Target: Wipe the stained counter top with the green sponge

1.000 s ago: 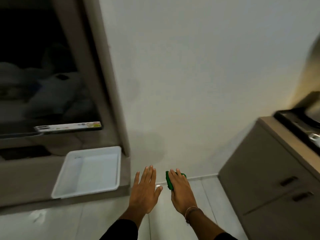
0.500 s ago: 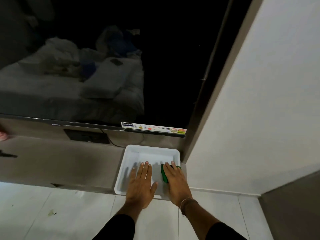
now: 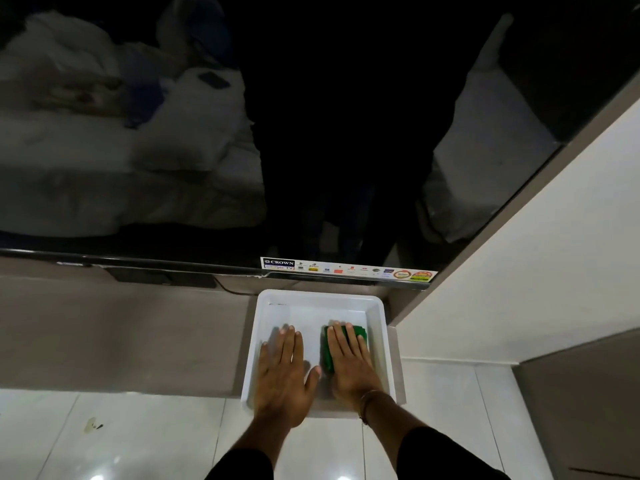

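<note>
The sponge (image 3: 346, 344) is now down inside the white tray (image 3: 379, 327), lower middle of the frame, pinned flat under the right hand (image 3: 351, 362), fingers spread over it. A second ago both hands hung over the floor by the wall, so they've swung left over the tray. The left hand (image 3: 282, 372) is open, palm down, holding nothing, beside it. I'd guess the sponge is getting wet or parked, and no wiping has started. The table (image 3: 121, 330) stretches left of the tray and looks bare. TV (image 3: 311, 133) hangs right above, so there's little headroom there.
</note>
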Tool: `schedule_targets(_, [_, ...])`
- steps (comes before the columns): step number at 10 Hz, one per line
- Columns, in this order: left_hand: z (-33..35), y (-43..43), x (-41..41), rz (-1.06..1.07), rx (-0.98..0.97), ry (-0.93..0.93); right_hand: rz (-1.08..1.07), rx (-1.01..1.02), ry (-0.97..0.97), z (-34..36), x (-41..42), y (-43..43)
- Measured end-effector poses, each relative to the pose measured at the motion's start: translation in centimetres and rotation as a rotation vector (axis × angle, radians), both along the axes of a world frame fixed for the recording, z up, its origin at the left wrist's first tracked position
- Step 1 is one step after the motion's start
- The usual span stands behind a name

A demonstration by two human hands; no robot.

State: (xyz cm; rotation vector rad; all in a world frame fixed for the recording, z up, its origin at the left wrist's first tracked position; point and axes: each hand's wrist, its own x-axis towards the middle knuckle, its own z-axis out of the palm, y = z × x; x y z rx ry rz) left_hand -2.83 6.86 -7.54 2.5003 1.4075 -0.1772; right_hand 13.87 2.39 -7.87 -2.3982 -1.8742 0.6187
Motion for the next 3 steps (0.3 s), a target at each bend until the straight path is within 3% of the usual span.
schedule_targets(2, [1.3, 0.2, 0.1, -0.051, 0.024, 0.06, 0.054, 0.012, 0.058, 2.1, 0.6, -0.5])
schedule_targets(3, [2.2, -0.8, 0.5, -0.109, 0.043, 0.0, 0.012, 0.06, 0.142, 3.8, 1.0, -2.3])
